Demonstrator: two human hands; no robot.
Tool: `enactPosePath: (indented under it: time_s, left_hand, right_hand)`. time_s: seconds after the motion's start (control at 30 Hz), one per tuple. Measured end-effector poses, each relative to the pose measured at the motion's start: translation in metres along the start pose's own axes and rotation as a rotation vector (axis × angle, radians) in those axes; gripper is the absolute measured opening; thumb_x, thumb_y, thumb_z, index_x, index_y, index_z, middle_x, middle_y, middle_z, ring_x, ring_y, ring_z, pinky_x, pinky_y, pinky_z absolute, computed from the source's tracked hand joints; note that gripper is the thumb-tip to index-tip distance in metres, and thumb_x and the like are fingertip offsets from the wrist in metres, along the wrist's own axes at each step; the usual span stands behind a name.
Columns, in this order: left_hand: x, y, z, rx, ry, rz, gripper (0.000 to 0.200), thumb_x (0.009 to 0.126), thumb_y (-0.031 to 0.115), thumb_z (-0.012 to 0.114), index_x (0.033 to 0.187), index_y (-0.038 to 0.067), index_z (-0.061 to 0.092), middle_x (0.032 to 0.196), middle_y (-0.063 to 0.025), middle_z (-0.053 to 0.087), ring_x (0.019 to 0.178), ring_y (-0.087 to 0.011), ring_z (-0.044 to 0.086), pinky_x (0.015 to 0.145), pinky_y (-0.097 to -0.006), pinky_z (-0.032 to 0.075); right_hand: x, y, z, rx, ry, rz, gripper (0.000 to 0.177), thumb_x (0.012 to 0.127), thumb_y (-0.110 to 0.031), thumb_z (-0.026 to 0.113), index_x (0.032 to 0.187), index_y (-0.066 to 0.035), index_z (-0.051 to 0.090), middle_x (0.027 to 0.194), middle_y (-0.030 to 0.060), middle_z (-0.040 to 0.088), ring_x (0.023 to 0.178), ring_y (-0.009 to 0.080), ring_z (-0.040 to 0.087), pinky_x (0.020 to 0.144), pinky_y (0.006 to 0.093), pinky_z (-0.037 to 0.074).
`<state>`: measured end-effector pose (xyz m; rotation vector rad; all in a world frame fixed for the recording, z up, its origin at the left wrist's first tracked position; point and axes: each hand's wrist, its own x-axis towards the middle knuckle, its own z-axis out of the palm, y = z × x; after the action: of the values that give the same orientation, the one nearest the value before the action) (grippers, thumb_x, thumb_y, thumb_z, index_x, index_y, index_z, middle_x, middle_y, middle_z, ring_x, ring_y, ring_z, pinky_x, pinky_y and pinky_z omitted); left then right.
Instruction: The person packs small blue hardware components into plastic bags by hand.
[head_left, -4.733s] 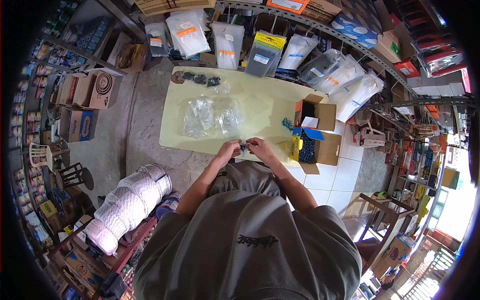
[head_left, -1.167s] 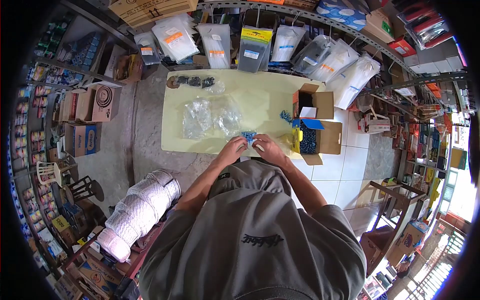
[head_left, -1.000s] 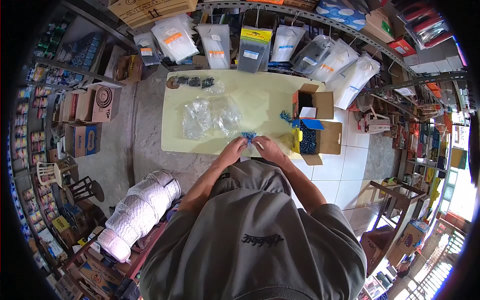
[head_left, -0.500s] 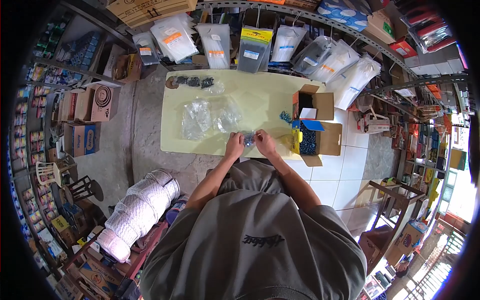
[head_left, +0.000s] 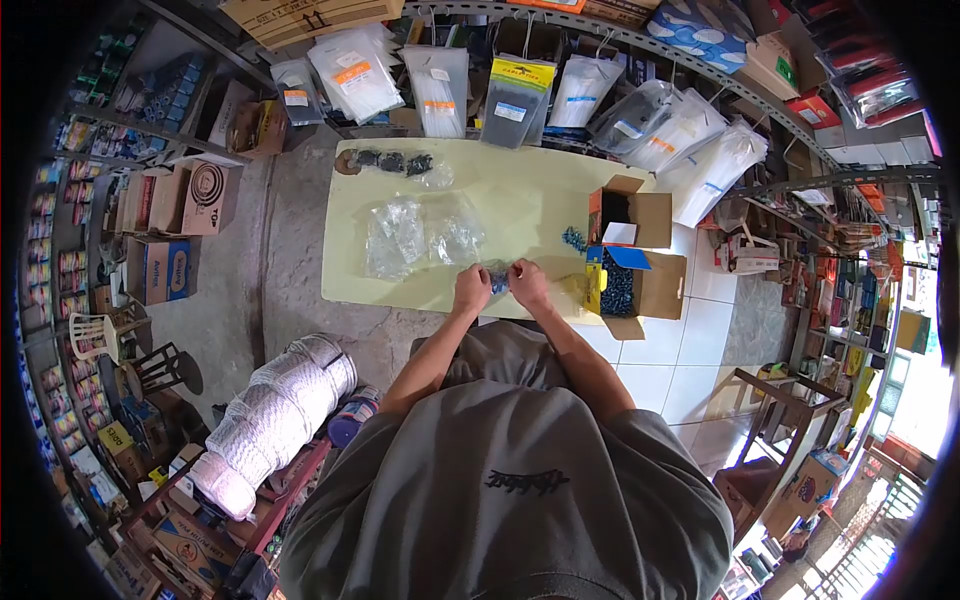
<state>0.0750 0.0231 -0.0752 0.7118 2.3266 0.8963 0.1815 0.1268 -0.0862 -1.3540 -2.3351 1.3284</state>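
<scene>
Between my hands is a small clear plastic bag (head_left: 498,280) with bluish metal pieces in it, possibly screws. My left hand (head_left: 473,288) pinches its left side and my right hand (head_left: 528,283) pinches its right side, both close to the table's near edge. To the right, an open carton (head_left: 618,288) is filled with similar dark blue pieces. A small loose pile of bluish pieces (head_left: 574,239) lies on the table beside the cartons. Left of my hands are clear plastic bags (head_left: 400,238), lying flat.
The pale yellow table (head_left: 350,285) stands before me. A second open carton (head_left: 615,215) holds dark contents. Several dark filled packets (head_left: 390,162) lie at the back left. Packs of cable ties (head_left: 515,100) hang over the far edge. A large rope roll (head_left: 285,420) is at lower left.
My hands stay at nearly the same spot, both still pinching the small bag. The whole view has shifted slightly; nothing else has visibly moved.
</scene>
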Motion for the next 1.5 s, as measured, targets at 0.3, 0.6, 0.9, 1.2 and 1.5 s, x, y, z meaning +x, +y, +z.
enactPosePath:
  time_s: [0.3,0.6,0.9,1.2,1.5]
  left_hand:
    - [-0.013,0.030,-0.018,-0.053,-0.003,-0.224,0.013,0.089,0.005,0.048,0.100,-0.001,0.052,0.080,-0.0269,0.064,0.079,-0.0465,0.062,0.069,-0.0530,0.049]
    - [-0.017,-0.036,0.001,-0.390,-0.155,0.007,0.026,0.082,-0.006,0.043,0.105,-0.001,0.053,0.089,-0.0177,0.066,0.081,-0.0308,0.068,0.074,-0.0399,0.053]
    - [-0.035,-0.009,-0.040,-0.292,-0.370,0.305,0.036,0.072,-0.010,0.060,0.107,-0.002,0.057,0.108,-0.0140,0.059,0.103,-0.0274,0.061,0.091,-0.0357,0.049]
    - [-0.023,-0.003,-0.031,-0.166,-0.198,0.224,0.020,0.089,0.016,0.063,0.087,-0.004,0.064,0.086,-0.0186,0.063,0.078,-0.0300,0.066,0.069,-0.0361,0.052]
    - [-0.011,0.000,-0.001,-0.060,-0.023,0.028,0.028,0.086,0.024,0.064,0.080,-0.003,0.068,0.074,-0.0223,0.066,0.073,-0.0374,0.067,0.067,-0.0449,0.052]
  right_hand:
    - [-0.004,-0.007,-0.009,-0.008,0.119,-0.243,0.014,0.083,0.001,0.055,0.096,-0.003,0.054,0.083,0.0204,0.064,0.074,0.0380,0.064,0.068,0.0418,0.052]
    - [-0.021,-0.024,-0.041,0.293,-0.173,-0.219,0.039,0.075,0.010,0.046,0.111,-0.001,0.052,0.100,0.0164,0.061,0.091,0.0277,0.065,0.076,0.0361,0.054]
    - [-0.033,-0.017,-0.066,0.025,-0.361,-0.597,0.044,0.073,0.009,0.060,0.115,-0.004,0.057,0.119,0.0129,0.050,0.103,0.0295,0.061,0.089,0.0336,0.051]
    - [-0.019,-0.013,-0.042,0.203,-0.193,-0.295,0.015,0.084,-0.012,0.068,0.081,0.002,0.064,0.082,0.0185,0.065,0.078,0.0335,0.066,0.069,0.0381,0.053]
    - [-0.007,-0.013,-0.015,-0.068,-0.029,-0.115,0.020,0.081,-0.018,0.068,0.077,0.001,0.062,0.078,0.0232,0.065,0.075,0.0379,0.066,0.066,0.0430,0.052]
